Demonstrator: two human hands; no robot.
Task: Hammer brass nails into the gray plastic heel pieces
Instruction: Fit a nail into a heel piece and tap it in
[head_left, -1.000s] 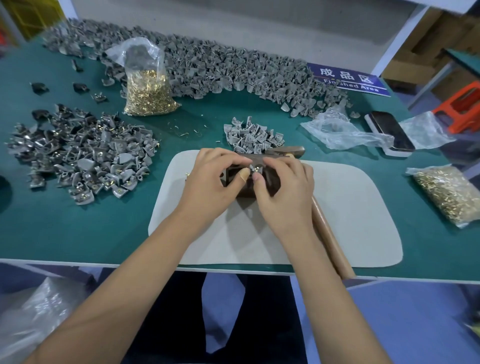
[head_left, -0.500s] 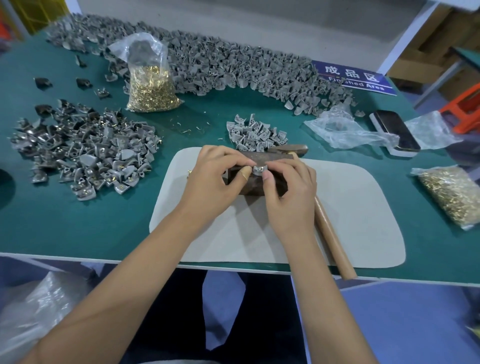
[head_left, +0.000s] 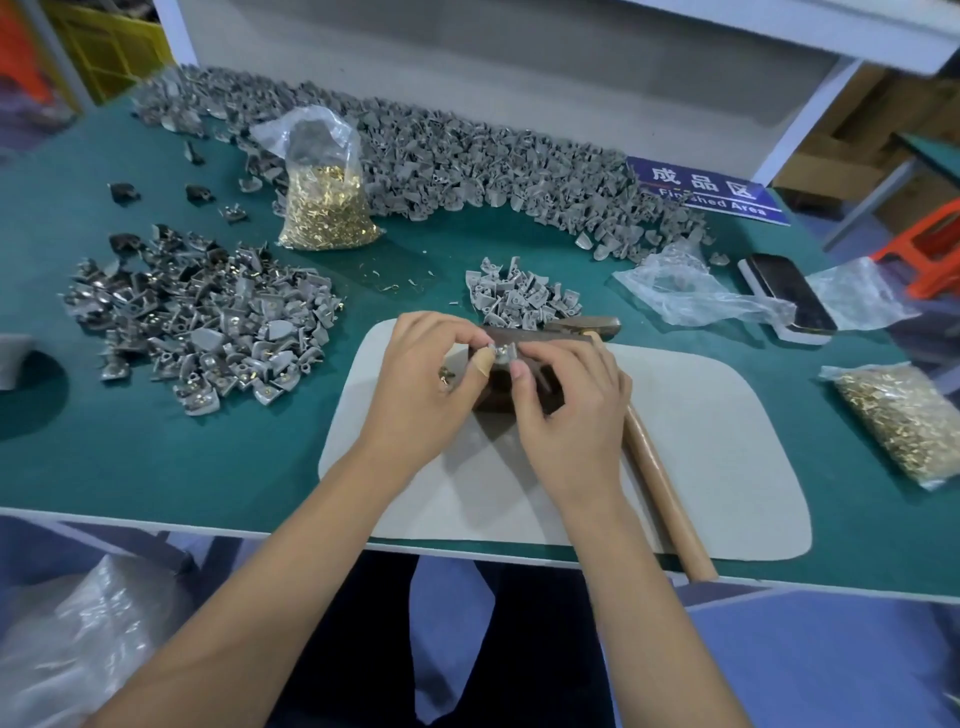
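Hands meet over a dark block that sits on the far half of a pale gray mat on the green worktop. The left hand curls its fingers around the block's left end, thumb tip against a small gray heel piece on top of the block; a few brass nails show in its palm. The right hand pinches at the same heel piece from the right with thumb and forefinger; a nail may be between those fingertips, but the spot is too small to be sure.

A hammer lies on the mat just right of the block, its wooden handle running toward the near edge of the worktop and its dark head beyond the block. Just beyond the block lies a small heap of heel pieces. Well to the left of the mat is a bigger pile of heel pieces with brass nails in them. Along the far edge of the worktop runs a long bank of gray heel pieces, with an upright clear bag of brass nails in front of it. Right of the mat lies a second bag of nails; beyond it are a phone, crumpled clear plastic and a blue sign.
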